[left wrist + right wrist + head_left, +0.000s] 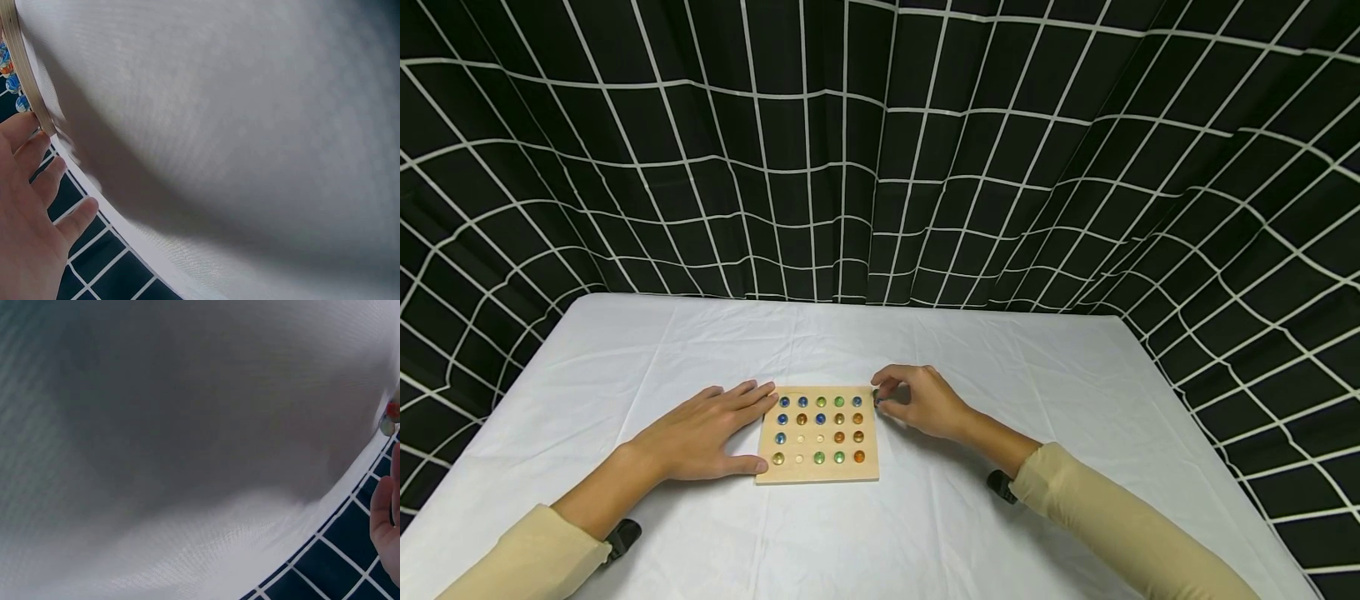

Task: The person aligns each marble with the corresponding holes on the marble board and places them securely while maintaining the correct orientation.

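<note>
A pale wooden board (817,476) lies on the white cloth, with rows of round hollows. Glass marbles in blue, green, amber and orange fill most of them; three hollows near the lower left hold no marble. My left hand (703,433) is spread at the board's left side, its fingertips on the upper left corner and the thumb on the lower left edge. At the upper right corner, my right hand (927,404) pinches a dark blue marble (877,398) between thumb and fingers. The left wrist view shows the board's edge (26,69) with blue marbles beside the left fingers.
A white cloth (1000,358) with light creases covers the table. Behind and along the sides hangs a black curtain (880,150) with a white grid. Dark wrist devices (622,537) sit under both forearms, by the beige sleeves.
</note>
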`<action>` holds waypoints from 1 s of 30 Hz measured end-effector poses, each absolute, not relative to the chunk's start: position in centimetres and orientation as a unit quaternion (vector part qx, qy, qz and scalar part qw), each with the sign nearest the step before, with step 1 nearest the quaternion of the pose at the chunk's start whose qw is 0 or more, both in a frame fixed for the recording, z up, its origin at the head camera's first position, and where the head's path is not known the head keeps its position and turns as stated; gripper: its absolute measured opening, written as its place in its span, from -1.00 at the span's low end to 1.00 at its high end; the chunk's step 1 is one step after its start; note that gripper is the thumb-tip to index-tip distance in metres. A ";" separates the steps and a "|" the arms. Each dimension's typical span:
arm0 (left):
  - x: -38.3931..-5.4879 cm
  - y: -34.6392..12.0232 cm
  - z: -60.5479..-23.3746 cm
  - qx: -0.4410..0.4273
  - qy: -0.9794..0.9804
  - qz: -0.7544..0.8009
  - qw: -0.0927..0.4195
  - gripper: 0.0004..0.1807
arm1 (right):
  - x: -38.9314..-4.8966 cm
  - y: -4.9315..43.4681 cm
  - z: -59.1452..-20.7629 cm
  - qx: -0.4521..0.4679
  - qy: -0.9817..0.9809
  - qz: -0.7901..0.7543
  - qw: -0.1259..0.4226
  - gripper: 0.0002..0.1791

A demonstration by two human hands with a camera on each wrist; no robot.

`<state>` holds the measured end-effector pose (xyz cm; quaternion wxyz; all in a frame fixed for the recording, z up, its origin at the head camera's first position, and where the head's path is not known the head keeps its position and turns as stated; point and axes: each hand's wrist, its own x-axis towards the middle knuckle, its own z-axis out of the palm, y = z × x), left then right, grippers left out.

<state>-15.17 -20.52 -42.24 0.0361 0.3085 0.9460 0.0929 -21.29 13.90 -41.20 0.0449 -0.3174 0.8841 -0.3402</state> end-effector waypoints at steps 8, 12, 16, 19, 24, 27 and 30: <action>-15.1 -20.5 -42.2 0.306 0.946 0.096 0.039 0.07 | -21.1 13.2 -41.0 -0.341 0.873 -0.348 0.042 -0.66; -15.1 -20.4 -42.1 0.304 0.947 0.096 0.040 0.06 | -20.9 12.7 -40.8 -0.349 0.868 -0.351 0.040 -0.66; -15.2 -20.4 -42.2 0.305 0.947 0.096 0.040 0.07 | -20.6 12.1 -40.8 -0.349 0.865 -0.356 0.049 -0.67; -15.2 -20.4 -42.2 0.306 0.947 0.095 0.039 0.07 | -20.4 11.6 -40.7 -0.352 0.863 -0.358 0.057 -0.67; -15.2 -20.4 -42.2 0.306 0.947 0.093 0.038 0.07 | -20.0 10.7 -40.5 -0.366 0.857 -0.356 0.065 -0.68; -15.2 -20.4 -42.2 0.304 0.947 0.093 0.041 0.07 | -19.8 10.1 -40.4 -0.372 0.857 -0.349 0.070 -0.70; -15.2 -20.4 -42.2 0.301 0.948 0.094 0.045 0.07 | -19.6 9.6 -40.4 -0.375 0.856 -0.347 0.076 -0.70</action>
